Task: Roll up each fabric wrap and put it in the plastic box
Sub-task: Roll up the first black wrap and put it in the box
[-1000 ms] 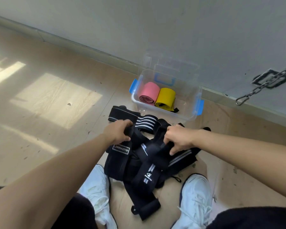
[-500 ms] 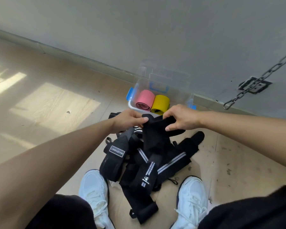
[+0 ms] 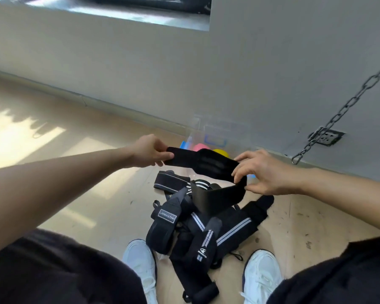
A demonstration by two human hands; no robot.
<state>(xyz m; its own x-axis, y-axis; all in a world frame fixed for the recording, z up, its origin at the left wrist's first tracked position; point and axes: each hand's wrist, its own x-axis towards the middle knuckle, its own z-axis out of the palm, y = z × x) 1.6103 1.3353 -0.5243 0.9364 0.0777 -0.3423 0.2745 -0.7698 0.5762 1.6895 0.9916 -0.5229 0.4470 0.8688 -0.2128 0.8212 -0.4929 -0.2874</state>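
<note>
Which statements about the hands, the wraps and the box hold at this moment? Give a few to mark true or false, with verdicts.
1. The left hand and the right hand hold one black wrap between them, above the floor. True.
2. The box has nothing in it. False: a pink roll and a yellow roll lie in the plastic box.
3. A pile of black wraps lies on the floor by the white shoes. True.
4. The held wrap is wound into a tight roll. False: it is stretched out, and its loose end droops toward the pile.
</note>
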